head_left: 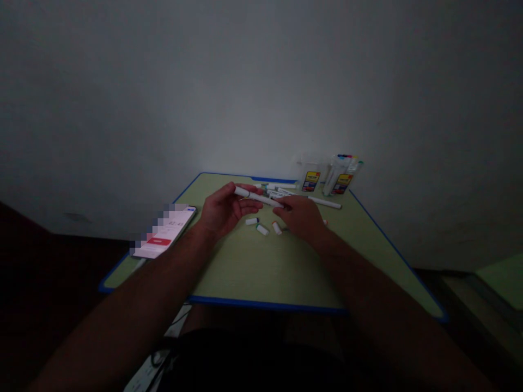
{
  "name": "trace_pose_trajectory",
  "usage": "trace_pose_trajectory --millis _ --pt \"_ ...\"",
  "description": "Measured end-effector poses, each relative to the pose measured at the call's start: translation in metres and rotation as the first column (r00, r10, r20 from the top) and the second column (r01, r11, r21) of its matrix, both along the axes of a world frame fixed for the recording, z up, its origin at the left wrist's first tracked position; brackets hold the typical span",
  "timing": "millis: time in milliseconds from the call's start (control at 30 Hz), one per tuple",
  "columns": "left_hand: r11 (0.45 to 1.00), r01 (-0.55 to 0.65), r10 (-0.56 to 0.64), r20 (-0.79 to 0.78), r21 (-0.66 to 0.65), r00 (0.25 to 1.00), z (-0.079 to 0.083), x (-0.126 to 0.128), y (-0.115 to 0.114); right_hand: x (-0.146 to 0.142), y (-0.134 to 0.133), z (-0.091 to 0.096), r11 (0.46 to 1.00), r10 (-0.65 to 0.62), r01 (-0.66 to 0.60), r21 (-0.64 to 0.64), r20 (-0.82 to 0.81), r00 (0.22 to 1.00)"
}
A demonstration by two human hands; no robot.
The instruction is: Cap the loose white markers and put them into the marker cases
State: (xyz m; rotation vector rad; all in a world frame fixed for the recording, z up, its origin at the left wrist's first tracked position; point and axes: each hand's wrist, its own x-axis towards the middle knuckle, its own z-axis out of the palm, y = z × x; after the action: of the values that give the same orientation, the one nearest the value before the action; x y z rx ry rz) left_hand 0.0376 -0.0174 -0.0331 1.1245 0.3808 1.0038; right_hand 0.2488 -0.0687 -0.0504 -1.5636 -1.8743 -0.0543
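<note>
A white marker (260, 198) is held slantwise above the table between my two hands. My left hand (223, 212) grips its upper left end, thumb on top, with the other fingers partly curled beneath. At the lower right end, my right hand (300, 215) pinches the marker with thumb and fingers. Under my hands lie several loose white caps: one with a dark end (252, 221), one with a green end (262, 230) and one with an orange end (277, 227). Several more white markers (281, 187) lie behind my hands, partly hidden; another marker (327, 202) lies to the right.
Two clear plastic cases with printed labels stand at the back right; the left case (311, 177) is beside the right case (342, 177), which holds several markers. A lit phone (165, 234) lies at the left edge. The light green table (261, 272) has a blue rim and meets the wall.
</note>
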Motion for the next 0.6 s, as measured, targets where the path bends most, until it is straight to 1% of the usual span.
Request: trace_pose_trajectory --millis 133,200,267,467,600 --pt "0.993 0.116 -0.115 0.042 -0.011 0.992 -0.0023 -0.0013 0.0030 0.0020 0.0017 -0.0013 1.000 -0.028 0.028 0.013 0.013 1.000" --pt "0.985 0.172 -0.170 0.054 -0.028 0.984 -0.0024 -0.0019 0.0036 0.0021 0.0017 -0.0016 0.999 -0.009 0.009 0.039 -0.005 1.000" --pt "0.980 0.194 -0.190 0.067 -0.051 0.979 -0.0019 -0.0021 0.0033 0.0017 0.0013 -0.0016 0.997 0.021 -0.020 0.070 -0.020 1.000" --pt "0.989 0.133 -0.125 0.107 -0.069 0.986 -0.0010 -0.0020 0.0023 0.0018 0.0006 -0.0009 0.984 0.062 -0.056 0.167 -0.035 0.997" --pt "0.992 0.099 -0.091 0.104 -0.074 0.990 -0.0007 -0.0018 0.0023 0.0022 -0.0007 0.0021 0.983 0.063 -0.056 0.175 -0.036 0.997"
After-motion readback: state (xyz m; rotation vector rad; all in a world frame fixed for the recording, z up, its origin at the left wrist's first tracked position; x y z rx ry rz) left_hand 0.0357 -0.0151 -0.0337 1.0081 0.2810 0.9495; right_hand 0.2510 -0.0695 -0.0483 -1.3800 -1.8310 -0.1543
